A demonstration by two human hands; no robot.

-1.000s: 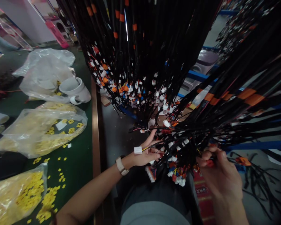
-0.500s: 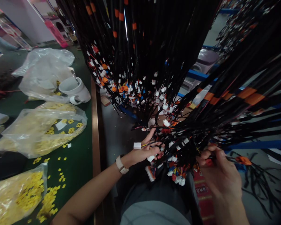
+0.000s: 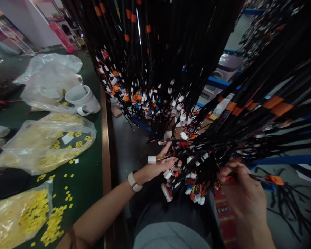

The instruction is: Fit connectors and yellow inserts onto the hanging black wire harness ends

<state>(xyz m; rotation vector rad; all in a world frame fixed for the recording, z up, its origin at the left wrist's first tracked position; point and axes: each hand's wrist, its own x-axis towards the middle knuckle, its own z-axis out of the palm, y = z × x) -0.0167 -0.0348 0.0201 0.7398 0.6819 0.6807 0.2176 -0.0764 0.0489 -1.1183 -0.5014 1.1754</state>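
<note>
My left hand (image 3: 162,166), with a pale watch on its wrist, is closed around the near end of a bundle of black wire harnesses (image 3: 212,138). A white connector (image 3: 151,159) on yellow and black wires sticks out on its left side, and another white connector (image 3: 167,174) lies just below the thumb. Below the fingers hang a wide white connector (image 3: 167,192) and a cluster of small white connectors (image 3: 197,197) on coloured wires. At the bundle's right side, my right hand (image 3: 242,181) is closed with bent fingers on a thin black cable; its fingertips are partly hidden.
Many black harnesses (image 3: 155,52) with orange tape hang ahead. Blue rails (image 3: 282,159) run behind at right. On the green table (image 3: 89,180) at left are bags of yellow pieces (image 3: 33,207), loose yellow pieces and a white mug (image 3: 83,98). A red box (image 3: 225,214) stands below.
My left thumb has shifted up slightly, so the white connector beneath it shows more fully. My right hand has barely moved, and the bundle stays in place.
</note>
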